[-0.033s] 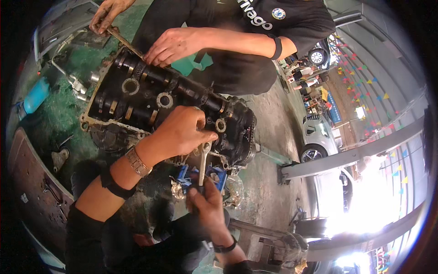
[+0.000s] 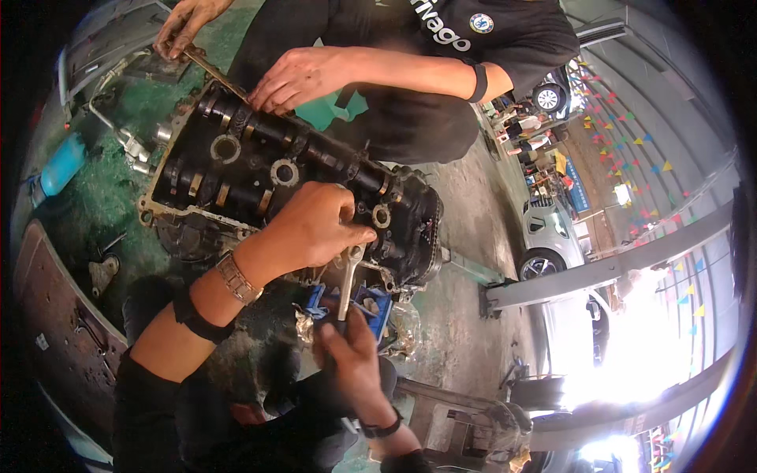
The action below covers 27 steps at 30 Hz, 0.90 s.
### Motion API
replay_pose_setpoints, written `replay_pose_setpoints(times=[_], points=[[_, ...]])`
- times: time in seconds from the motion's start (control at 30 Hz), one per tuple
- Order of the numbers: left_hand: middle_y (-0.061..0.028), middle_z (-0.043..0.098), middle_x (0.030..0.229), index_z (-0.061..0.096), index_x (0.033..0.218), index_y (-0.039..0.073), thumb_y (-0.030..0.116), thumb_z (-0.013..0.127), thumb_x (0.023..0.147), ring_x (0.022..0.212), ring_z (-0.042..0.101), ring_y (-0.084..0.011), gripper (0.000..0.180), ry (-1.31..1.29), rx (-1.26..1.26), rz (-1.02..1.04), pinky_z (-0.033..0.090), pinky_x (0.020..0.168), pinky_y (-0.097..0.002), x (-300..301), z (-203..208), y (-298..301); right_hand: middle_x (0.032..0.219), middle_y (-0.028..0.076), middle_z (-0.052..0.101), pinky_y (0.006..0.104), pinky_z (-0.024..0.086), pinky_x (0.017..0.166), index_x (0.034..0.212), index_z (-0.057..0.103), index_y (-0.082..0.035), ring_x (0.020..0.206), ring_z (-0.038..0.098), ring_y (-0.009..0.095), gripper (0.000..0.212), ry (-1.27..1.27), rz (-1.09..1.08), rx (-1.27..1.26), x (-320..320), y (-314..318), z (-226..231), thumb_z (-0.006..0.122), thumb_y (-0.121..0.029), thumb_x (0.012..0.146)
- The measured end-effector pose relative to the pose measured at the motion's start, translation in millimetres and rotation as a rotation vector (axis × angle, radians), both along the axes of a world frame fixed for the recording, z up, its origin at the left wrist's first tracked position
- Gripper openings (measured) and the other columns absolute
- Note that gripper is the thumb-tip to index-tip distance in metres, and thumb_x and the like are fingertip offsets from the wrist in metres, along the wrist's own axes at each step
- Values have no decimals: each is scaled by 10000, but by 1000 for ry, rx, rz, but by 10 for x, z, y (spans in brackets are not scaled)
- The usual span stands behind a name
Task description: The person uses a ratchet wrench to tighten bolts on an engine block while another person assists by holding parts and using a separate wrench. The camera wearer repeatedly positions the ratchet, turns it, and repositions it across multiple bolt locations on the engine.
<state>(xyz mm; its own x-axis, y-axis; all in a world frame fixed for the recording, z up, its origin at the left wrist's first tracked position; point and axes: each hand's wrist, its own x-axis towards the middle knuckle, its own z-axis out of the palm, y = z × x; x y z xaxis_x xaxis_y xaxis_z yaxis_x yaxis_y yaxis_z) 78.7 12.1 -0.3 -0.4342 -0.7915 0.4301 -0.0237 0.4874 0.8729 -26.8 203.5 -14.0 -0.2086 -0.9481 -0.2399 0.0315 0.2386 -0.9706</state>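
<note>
Ratchet at the engine's near edge: slipping was the main hazard

Greasy engine point(image 2: 327, 158), its top open, lay between the two people, above the green floor point(image 2: 110, 209). Ratchet point(image 2: 348, 285) stood at its near side, handle toward the wearer. Right hand point(image 2: 356, 364), blurred, was wrapped round the handle's dark grip. Left hand point(image 2: 311, 225) curled at the ratchet's head, thumb against or just above it — whether it pinched anything could not be told.

Where the head seated was hidden. A tilted or shallow seat could let it jump off, throwing knuckles into metal; oily surfaces would worsen that. Opposite, a co-worker's hands point(image 2: 303, 80) held a long bar point(image 2: 214, 72) at the engine — a hard heave there might rock everything.
</note>
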Motion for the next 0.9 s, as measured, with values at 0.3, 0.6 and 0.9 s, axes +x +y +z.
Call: replay_pose_setpoints(times=[0.3, 0.6, 0.9], points=[[-197, 639, 688, 639, 737, -33, 284, 844, 723, 608, 625, -287, 378, -59, -2, -3, 470, 589, -381, 23, 3, -38, 913, 119, 614, 306, 496, 675, 1393, 337, -12, 752, 598, 196, 517, -188, -9, -141, 553, -298, -289, 589, -226, 995], [-192, 635, 677, 646, 737, -36, 297, 810, 773, 600, 617, -300, 373, -66, -77, -12, 463, 588, -389, 44, -6, -24, 894, 74, 590, 305, 485, 642, 1376, 376, -25, 728, 572, 169, 501, -159, -28, -120, 529, -283, -256, 629, -174, 970], [-177, 582, 645, 644, 737, -26, 306, 657, 922, 583, 562, -294, 380, 6, 11, -119, 433, 589, -408, 71, 22, 6, 809, 20, 570, 251, 431, 535, 1298, 499, 5, 613, 500, 87, 377, -174, -159, -137, 462, -164, -160, 620, -171, 987]])
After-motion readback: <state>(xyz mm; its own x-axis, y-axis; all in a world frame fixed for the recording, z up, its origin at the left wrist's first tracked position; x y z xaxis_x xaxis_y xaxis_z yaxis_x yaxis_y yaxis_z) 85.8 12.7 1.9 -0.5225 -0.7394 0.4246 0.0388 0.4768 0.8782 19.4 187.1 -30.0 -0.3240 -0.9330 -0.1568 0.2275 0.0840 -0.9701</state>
